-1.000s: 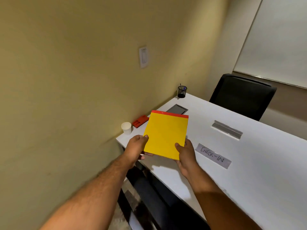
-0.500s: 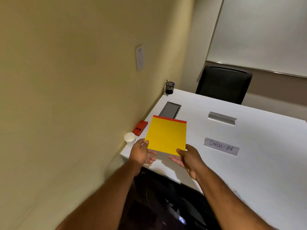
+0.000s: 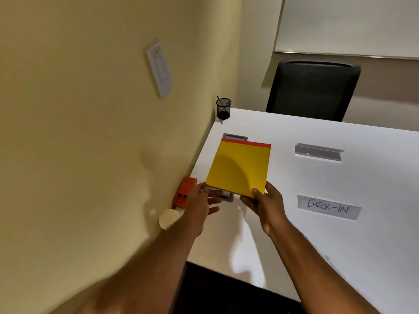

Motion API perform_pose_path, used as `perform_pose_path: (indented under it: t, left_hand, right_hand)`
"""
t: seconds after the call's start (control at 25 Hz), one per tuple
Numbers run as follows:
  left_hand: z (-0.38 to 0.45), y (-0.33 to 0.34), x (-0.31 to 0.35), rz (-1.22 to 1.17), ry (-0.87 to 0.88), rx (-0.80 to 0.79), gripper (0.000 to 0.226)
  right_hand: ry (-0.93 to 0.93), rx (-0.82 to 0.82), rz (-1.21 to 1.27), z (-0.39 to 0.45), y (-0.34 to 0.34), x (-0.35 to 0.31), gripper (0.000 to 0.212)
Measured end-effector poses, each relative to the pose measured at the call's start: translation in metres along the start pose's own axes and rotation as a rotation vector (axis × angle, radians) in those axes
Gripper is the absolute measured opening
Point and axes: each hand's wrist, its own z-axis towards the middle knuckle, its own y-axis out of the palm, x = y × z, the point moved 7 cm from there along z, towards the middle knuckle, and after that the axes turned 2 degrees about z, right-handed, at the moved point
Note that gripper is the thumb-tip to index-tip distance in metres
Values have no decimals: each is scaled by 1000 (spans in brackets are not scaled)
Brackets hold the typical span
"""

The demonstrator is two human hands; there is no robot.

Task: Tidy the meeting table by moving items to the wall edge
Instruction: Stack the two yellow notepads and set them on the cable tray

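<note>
A yellow notepad with a red top strip hangs over the white table, near the wall side. My right hand pinches its near right corner, thumb on top. My left hand is at the near left corner with fingers spread under the pad; whether it still grips is unclear. The pad covers most of a grey panel set in the tabletop.
Along the wall stand an orange stapler-like item, a white paper cup and a black mesh pen holder. A "CHECK-IN" label and a folded grey name holder lie mid-table. A black chair stands beyond.
The notepad has moved forward along the wall side, now over the grey panel. My left hand's fingers have loosened and spread. The view has tilted and come closer to the table.
</note>
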Motion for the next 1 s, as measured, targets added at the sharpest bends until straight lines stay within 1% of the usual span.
perform_pose_path:
  t: [0.16, 0.24, 0.28, 0.36, 0.44, 0.52, 0.64, 0.72, 0.88, 0.96, 1.0]
  left_hand:
    - [79, 0, -7, -95, -131, 129, 29]
    - [103, -1, -20, -75, -178, 173, 29]
    - [108, 0, -26, -27, -181, 177, 33]
    - [114, 0, -35, 69, -124, 158, 35]
    - [117, -4, -39, 121, -58, 153, 32]
    - [121, -7, -37, 123, -34, 158, 27]
    - [134, -18, -37, 166, -69, 179, 25]
    - [143, -22, -35, 160, -72, 182, 26]
    - [152, -30, -29, 143, -39, 159, 33]
    - [149, -35, -26, 150, -35, 156, 31]
    - [148, -38, -25, 148, -36, 155, 30]
  right_hand:
    - [-7, 43, -58, 85, 37, 13, 41]
    - [6, 71, -111, 126, 53, 28, 46]
    - [18, 94, -135, 143, 57, 37, 47]
    - [42, 106, -179, 173, 68, 53, 50]
    - [82, 97, -236, 199, 77, 71, 54]
    - [132, 91, -279, 222, 85, 88, 56]
    - [234, 14, -300, 249, 109, 106, 47]
    - [251, -33, -420, 265, 118, 107, 44]
    - [136, -91, -954, 278, 110, 92, 54]
    - [62, -80, -1088, 269, 100, 85, 58]
    - [22, -50, -1092, 262, 95, 81, 61]
